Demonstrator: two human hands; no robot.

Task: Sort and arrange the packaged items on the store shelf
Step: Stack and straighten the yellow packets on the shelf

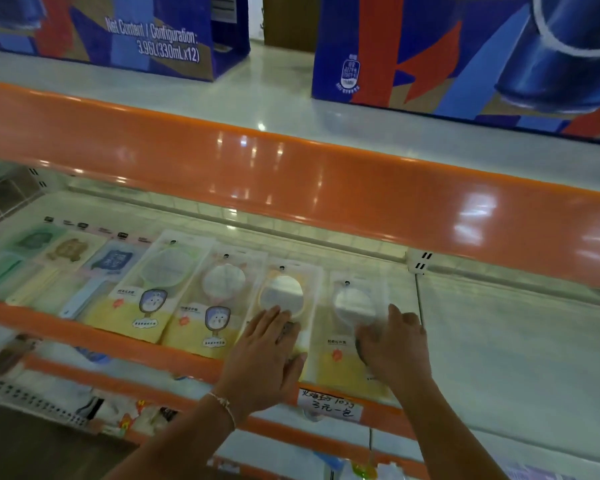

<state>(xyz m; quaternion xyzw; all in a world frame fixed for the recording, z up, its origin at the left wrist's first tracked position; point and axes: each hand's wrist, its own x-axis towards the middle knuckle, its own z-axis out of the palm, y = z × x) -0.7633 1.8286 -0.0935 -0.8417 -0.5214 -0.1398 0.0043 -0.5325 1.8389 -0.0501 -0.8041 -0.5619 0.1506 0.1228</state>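
Flat and pressing rather than gripping, both hands lie with straight fingers on 2 packaged hand mirrors at the right end of the row. The left hand rests palm-down on the orange-rimmed mirror pack, covering its lower card. The right hand is blurred, but its fingers look extended over the lower half of the white-rimmed mirror pack; neither hand has hold of anything.

All places below are relative to the orange-rimmed pack. Just to its left lie 2 more mirror packs with yellow cards, edges touching or slightly overlapping. Further left sit pastel comb or brush packs. The white-rimmed pack lies just to its right, with a narrow strip of bare shelf between them. Below it, on the orange shelf lip, hangs a handwritten price label.

The step in hand looks like squaring and spacing the last 2 packs. Next, the right pack likely needs sliding leftward until its edge meets its neighbour, bottoms level with the lip.
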